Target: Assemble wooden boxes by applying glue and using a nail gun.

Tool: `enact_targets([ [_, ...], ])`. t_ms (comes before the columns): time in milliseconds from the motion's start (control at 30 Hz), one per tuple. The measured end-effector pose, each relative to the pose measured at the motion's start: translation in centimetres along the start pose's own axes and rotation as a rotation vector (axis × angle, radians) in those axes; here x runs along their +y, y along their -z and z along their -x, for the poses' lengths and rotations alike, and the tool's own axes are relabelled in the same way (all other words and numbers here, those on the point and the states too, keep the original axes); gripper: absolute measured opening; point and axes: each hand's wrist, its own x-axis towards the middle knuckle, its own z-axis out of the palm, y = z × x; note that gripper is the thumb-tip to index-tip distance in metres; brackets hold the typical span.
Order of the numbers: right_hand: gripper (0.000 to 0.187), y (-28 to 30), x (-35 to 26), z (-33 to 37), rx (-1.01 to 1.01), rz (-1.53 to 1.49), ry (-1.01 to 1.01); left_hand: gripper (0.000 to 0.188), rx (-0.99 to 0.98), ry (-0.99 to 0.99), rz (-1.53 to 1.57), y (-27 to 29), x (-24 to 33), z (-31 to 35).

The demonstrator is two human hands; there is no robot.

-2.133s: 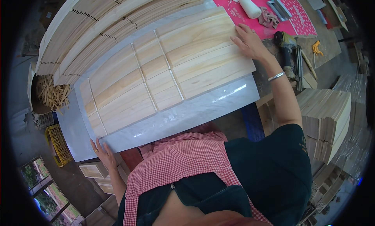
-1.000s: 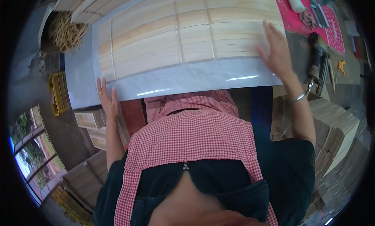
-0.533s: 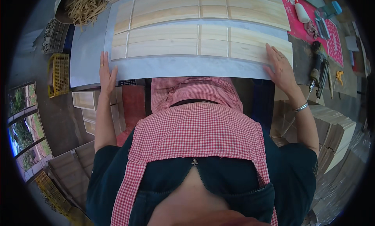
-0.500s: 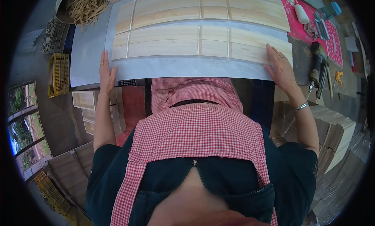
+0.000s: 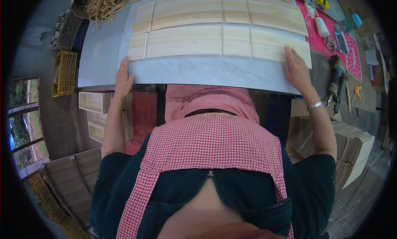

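Your left hand (image 5: 123, 77) lies at the near left part of the grey tabletop (image 5: 198, 71). Its fingers are straight and its thumb stands apart; the grip is wide and holds nothing visible. The fingertips are just beside the left end of the near wooden panel (image 5: 186, 41).

Your right hand (image 5: 297, 69) is at the right end of that same panel. Its fingers lie over the panel's near corner, with the thumb spread toward the left. The grip is wide; whether the hand presses down, you cannot tell from this view.

The near panel lies flat on the tabletop, between your hands and beyond its front edge. The far wooden panel (image 5: 190, 11) lies directly behind it; a grey gap between the two widens toward the right. Three pale lines cross each panel.

To your right, locate the pink cloth (image 5: 312, 35), the white bottle (image 5: 321, 27) on it, and the nail gun (image 5: 336, 76). Wood strips (image 5: 102, 5) are piled at the far left.
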Motion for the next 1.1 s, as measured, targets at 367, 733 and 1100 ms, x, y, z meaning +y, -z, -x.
enact_targets([
  [367,0.052,-1.3,1.4,-1.9,0.056,-0.064,-0.022,0.083,-0.018,0.242,0.176,1.1,3.3,-0.7],
  [733,0.051,1.7,1.2,0.0,-0.038,-0.095,-0.028,0.083,0.020,0.150,0.063,0.0,3.4,2.0],
  [1100,0.035,4.6,3.7,-3.2,-0.238,0.007,-0.073,0.036,-0.204,-0.196,-0.223,4.0,6.5,-2.7],
])
